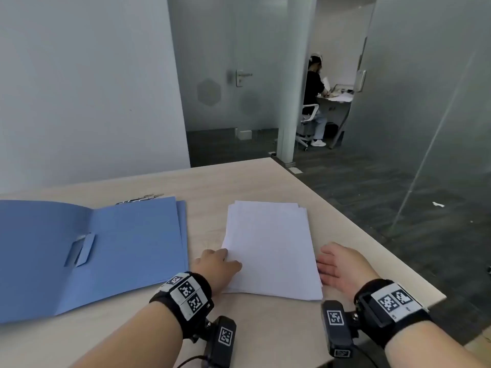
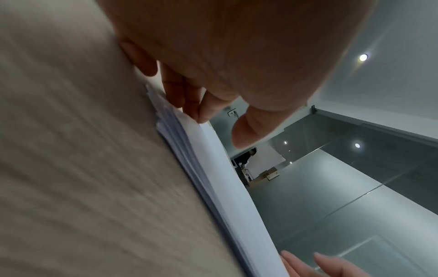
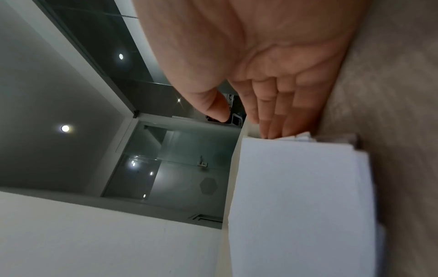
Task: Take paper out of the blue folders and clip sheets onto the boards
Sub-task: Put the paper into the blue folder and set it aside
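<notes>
A stack of white paper [image 1: 268, 243] lies on the wooden table [image 1: 239, 179], slightly fanned at its far end. My left hand [image 1: 225, 258] is at the stack's near left edge; its fingertips [image 2: 198, 112] touch the sheet edges [image 2: 180, 142] and the thumb hovers over the top sheet. My right hand [image 1: 334, 266] lies flat on the table, its straight fingers [image 3: 275, 120] set against the stack's right edge [image 3: 301, 196]. A blue folder [image 1: 106, 248] lies spread wide with nothing inside, left of the paper, on top of another blue folder [image 1: 183, 224].
Metal clips [image 1: 140, 198] stick out behind the folders' far edge. The table's right edge [image 1: 372, 235] runs close to my right hand, with dark floor beyond. A person [image 1: 314, 96] sits at a desk past the glass walls.
</notes>
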The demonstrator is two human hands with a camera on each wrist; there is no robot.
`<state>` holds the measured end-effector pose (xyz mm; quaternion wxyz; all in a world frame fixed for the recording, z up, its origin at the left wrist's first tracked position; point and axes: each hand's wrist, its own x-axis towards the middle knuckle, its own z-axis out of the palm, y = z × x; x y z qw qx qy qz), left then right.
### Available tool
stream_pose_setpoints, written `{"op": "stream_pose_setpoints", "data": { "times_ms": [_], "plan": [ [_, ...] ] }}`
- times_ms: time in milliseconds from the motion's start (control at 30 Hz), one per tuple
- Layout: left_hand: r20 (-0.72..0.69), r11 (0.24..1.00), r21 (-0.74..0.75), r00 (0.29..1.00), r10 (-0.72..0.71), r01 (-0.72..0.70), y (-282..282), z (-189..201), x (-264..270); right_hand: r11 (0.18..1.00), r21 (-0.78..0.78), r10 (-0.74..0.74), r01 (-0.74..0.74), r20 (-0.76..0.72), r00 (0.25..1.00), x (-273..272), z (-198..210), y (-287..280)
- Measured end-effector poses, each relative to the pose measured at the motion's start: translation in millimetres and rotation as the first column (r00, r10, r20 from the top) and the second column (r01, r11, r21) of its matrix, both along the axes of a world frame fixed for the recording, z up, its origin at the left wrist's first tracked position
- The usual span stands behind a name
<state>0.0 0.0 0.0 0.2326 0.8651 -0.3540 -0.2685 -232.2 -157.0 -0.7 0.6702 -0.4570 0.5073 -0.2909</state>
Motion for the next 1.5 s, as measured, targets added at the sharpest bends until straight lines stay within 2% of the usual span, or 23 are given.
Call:
{"op": "stream_pose_setpoints", "data": {
  "times_ms": [67, 167, 333, 533, 633, 733, 800, 833, 900, 933, 1033, 1167, 1233, 1300, 1400, 1500],
  "plan": [
    [0.016, 0.999, 0.05, 1.0, -0.022, 0.021, -3.0, -0.8, 0.2, 0.998, -0.016, 0.055, -0.056, -0.063, 0.996, 0.5, 1.2, -4.4],
    [0.015, 0.999, 0.039, 0.999, -0.036, 0.035, -2.8, -1.9, -3.7, 0.995, -0.061, 0.069, -0.08, -0.163, 0.984, -2.1, -2.7, -13.6],
    [0.015, 0.997, 0.045, 0.998, -0.066, 0.065, -1.3, 0.5, -9.5, 0.989, -0.106, 0.077, -0.102, -0.212, 0.974, -7.6, -5.6, -24.0],
    [-0.028, 0.998, 0.052, 0.999, -0.023, 0.024, -0.6, 6.5, -8.1, 0.915, -0.38, -0.042, -0.131, -0.414, 0.91, -20.7, -2.7, -26.8],
    [-0.152, 0.995, -0.089, 0.988, 0.024, -0.038, -0.8, 12.3, -6.9, 0.899, -0.422, -0.046, -0.115, -0.353, 0.934, -28.9, 2.2, -23.4],
    [-0.25, 0.947, -0.293, 0.967, 0.057, -0.131, -3.6, 23.5, -8.3, 0.924, -0.376, 0.002, -0.069, -0.175, 0.985, -29.2, 16.1, -13.6],
    [-0.38, 0.901, -0.389, 0.924, 0.032, -0.191, -5.8, 32.3, -12.4, 0.945, -0.323, 0.042, -0.059, -0.061, 0.997, -25.5, 26.3, -4.6],
    [-0.476, 0.878, -0.418, 0.88, 0.008, -0.234, -6.2, 37.1, -15.7, 0.952, -0.3, 0.06, -0.064, -0.024, 0.998, -23.1, 29.6, -1.1],
    [-0.609, 0.83, -0.443, 0.793, -0.001, -0.338, -7.1, 43.7, -18.1, 0.964, -0.256, 0.077, -0.068, 0.024, 0.997, -19.5, 31.6, 3.9],
    [-0.629, 0.813, -0.45, 0.777, 0.005, -0.369, -6.7, 45.1, -17.6, 0.971, -0.231, 0.076, -0.064, 0.043, 0.996, -18.4, 30.9, 5.0],
    [-0.654, 0.801, -0.449, 0.756, 0.006, -0.395, -3.1, 42.1, -15.4, 0.984, -0.163, 0.086, -0.075, 0.063, 0.994, -17.7, 23.3, 5.8],
    [-0.68, 0.82, -0.403, 0.733, 0.028, -0.406, 1.0, 33.9, -14.3, 0.979, -0.168, 0.108, -0.113, -0.034, 0.994, -16.8, 10.0, 6.1],
    [-0.683, 0.821, -0.382, 0.728, 0.058, -0.425, 1.7, 30.1, -12.8, 0.976, -0.19, 0.091, -0.106, -0.086, 0.992, -18.6, 4.5, 2.7],
    [-0.643, 0.824, -0.365, 0.758, 0.113, -0.433, 1.6, 25.0, -6.8, 0.967, -0.238, 0.062, -0.093, -0.136, 0.989, -22.5, 1.4, -2.4],
    [-0.455, 0.885, -0.337, 0.878, 0.145, -0.321, 2.3, 20.9, 2.0, 0.946, -0.318, 0.014, -0.064, -0.157, 0.987, -31.3, 3.7, -7.0],
    [-0.224, 0.923, -0.317, 0.963, 0.149, -0.217, 0.8, 24.3, 7.2, 0.941, -0.337, -0.005, -0.013, -0.051, 0.999, -37.3, 13.8, -7.7]
  ]
}}
